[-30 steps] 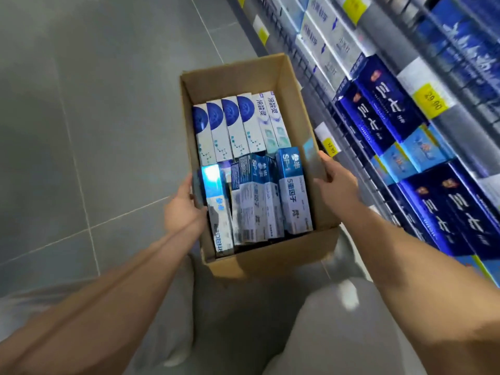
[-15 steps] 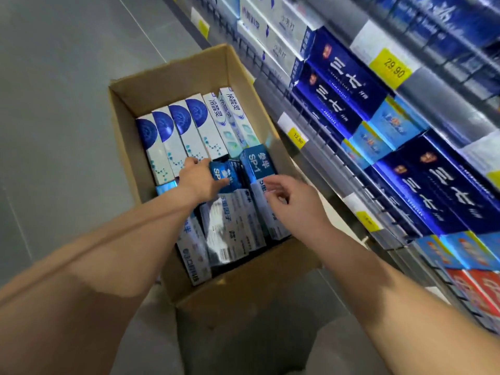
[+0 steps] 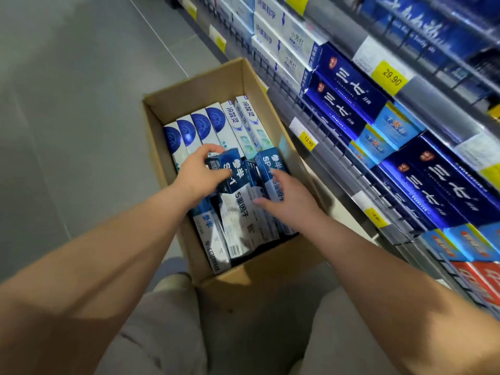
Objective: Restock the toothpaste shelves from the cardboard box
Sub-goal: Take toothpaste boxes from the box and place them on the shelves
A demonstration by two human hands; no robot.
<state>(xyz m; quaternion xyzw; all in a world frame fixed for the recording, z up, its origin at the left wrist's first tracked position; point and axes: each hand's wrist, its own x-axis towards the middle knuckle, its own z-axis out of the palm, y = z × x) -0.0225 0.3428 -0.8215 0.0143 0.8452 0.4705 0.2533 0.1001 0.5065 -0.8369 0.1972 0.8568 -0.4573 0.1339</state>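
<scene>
An open cardboard box (image 3: 205,87) stands on the floor beside the shelves, packed with toothpaste cartons. White cartons with blue circles (image 3: 208,123) fill its far half, blue-and-white cartons (image 3: 208,234) its near half. My left hand (image 3: 197,171) grips the top end of one blue-and-white carton (image 3: 238,196), which is tilted up out of the row. My right hand (image 3: 286,201) reaches in beside it, fingers spread and touching the neighbouring cartons (image 3: 270,166).
Wire-fronted shelves (image 3: 338,169) run along the right, stocked with dark blue cartons (image 3: 349,87), white cartons (image 3: 281,39) and red ones (image 3: 476,280) lower down. Yellow price tags (image 3: 389,77) line the shelf edges. Grey tiled floor (image 3: 81,104) lies to the left.
Both hands left the box's sides and went inside. My left hand has taken hold of a blue-and-white carton and lifted its end up; my right hand moved alongside it.
</scene>
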